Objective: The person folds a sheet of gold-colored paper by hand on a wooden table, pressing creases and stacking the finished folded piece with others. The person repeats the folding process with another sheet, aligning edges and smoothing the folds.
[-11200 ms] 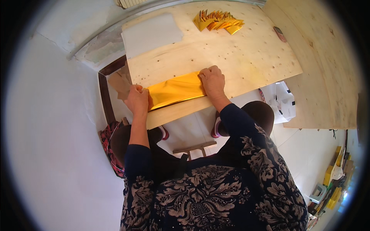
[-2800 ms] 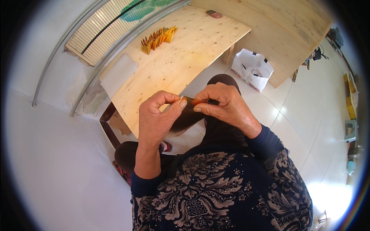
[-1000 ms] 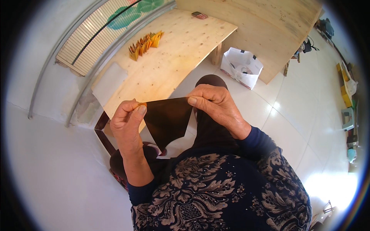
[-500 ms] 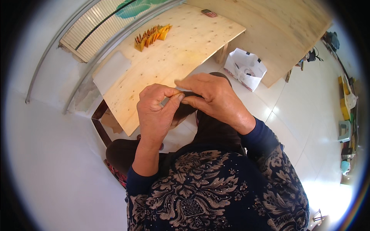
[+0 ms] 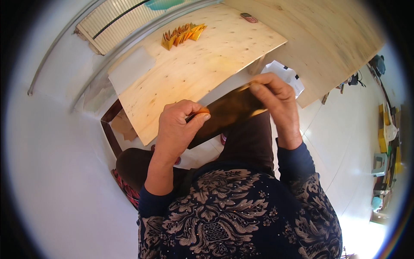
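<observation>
Left hand: thumb and forefinger are closing in a tight pinch on the left end of a foil sheet; the other fingers are curling into the palm. A little orange-gold is showing at the pinch. Right hand: thumb and forefinger are pinching the sheet's upper right corner, with slight blur.

Foil: it is hanging between the hands in the air, its dark side with a gold sheen facing up, tilting up to the right. It is crossing over the near edge of the plywood desk and partly over the thigh in brown trousers. Its lower left part is passing behind the left hand, which is hiding that end.

Desk: a row of folded gold pieces is lying near the middle of the far edge. A small red phone is resting beside the right edge. A pale sheet is lying along the left edge, towards the far left corner.

Around: a white bag is standing beyond the near right corner, the right hand covering part of it. Brown cardboard is showing below the left edge.
</observation>
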Demonstrator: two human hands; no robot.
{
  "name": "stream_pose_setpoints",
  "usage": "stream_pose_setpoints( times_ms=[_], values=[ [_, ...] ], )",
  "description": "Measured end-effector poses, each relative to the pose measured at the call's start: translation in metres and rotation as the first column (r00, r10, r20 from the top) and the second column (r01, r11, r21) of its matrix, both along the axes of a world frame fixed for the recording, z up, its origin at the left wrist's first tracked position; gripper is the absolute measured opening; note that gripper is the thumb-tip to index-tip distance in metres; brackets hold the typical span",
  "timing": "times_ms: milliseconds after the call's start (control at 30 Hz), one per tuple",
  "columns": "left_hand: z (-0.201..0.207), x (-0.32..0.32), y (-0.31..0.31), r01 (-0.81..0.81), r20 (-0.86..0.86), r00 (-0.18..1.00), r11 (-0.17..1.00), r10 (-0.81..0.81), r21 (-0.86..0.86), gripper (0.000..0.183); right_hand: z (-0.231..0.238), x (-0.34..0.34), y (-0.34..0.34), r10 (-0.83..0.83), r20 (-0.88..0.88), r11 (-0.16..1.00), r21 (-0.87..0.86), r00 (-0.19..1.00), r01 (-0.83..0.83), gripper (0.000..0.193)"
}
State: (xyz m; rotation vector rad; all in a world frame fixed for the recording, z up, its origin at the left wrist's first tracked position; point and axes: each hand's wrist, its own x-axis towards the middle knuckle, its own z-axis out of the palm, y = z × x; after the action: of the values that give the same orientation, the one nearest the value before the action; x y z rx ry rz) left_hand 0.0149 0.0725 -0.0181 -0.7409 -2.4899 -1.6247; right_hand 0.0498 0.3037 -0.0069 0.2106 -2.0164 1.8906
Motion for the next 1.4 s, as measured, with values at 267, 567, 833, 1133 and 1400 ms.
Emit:
stream_pose_setpoints(
  times_ms=[267, 567, 833, 1133, 1400],
  values=[
    [-0.004, -0.004, -0.045, -0.169, 0.162, 0.975, 0.982, 0.154, 0.085, 0.013, -0.021, -0.019, 0.038, -0.17, 0.01, 0.967, -0.192, 0.985, 0.168, 0.011],
    [-0.012, -0.004, -0.065, -0.288, 0.355, 0.93, 0.793, 0.098, 0.536, 0.014, -0.035, -0.027, 0.036, -0.229, -0.033, 0.953, -0.212, 0.973, 0.217, 0.011],
    [-0.011, -0.005, -0.073, -0.326, 0.335, 0.929, 0.769, 0.154, 0.55, 0.013, -0.037, -0.027, 0.033, -0.131, -0.125, 0.949, -0.304, 0.983, 0.088, 0.011],
    [-0.008, -0.005, -0.076, -0.375, 0.37, 0.912, 0.726, 0.178, 0.576, 0.009, -0.04, -0.035, 0.023, -0.074, -0.115, 0.942, -0.334, 0.991, 0.031, 0.006],
    [-0.039, -0.024, -0.1, -0.461, 0.357, 0.883, 0.7, 0.304, 0.545, 0.008, -0.059, -0.076, -0.014, -0.031, 0.199, 0.932, -0.348, 0.979, 0.1, 0.01]
  ],
)
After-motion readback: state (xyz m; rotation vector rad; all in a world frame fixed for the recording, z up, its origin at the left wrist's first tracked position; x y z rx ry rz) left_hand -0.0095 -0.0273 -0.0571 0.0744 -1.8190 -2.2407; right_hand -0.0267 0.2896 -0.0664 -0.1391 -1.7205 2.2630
